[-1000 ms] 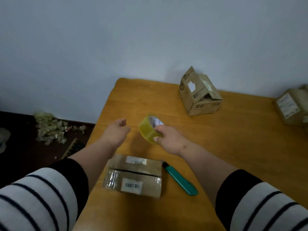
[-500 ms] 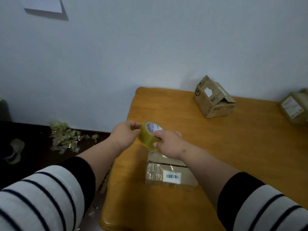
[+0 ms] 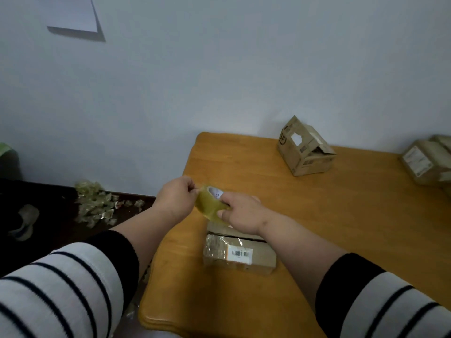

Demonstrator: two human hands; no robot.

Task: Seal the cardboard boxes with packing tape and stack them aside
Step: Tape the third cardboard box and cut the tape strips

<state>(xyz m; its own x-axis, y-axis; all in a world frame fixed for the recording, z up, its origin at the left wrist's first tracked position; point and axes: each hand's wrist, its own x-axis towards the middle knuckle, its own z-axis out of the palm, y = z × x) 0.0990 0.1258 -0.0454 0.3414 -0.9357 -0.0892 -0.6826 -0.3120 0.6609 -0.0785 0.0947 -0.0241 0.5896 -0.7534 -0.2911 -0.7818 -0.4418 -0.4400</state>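
Note:
My right hand (image 3: 241,212) grips a roll of yellowish packing tape (image 3: 210,203) above the wooden table (image 3: 341,215). At the roll's upper left edge my left hand (image 3: 177,198) pinches the tape. Below the roll lies a flat cardboard box (image 3: 240,252) with a barcode label and a dark seam across its top; my right hand hides its far part. A second box (image 3: 303,148) with raised flaps stands at the table's back. More boxes (image 3: 427,162) sit at the far right edge.
The table's left edge and rounded front corner (image 3: 151,318) are close to my left forearm. Crumpled tape scraps (image 3: 97,203) litter the dark floor by the wall. A white sheet (image 3: 73,13) hangs on the wall at upper left.
My left hand moved in from open air to pinch the roll's edge. The view swung left, so the table shifted right, and the teal cutter beside the flat box is out of sight.

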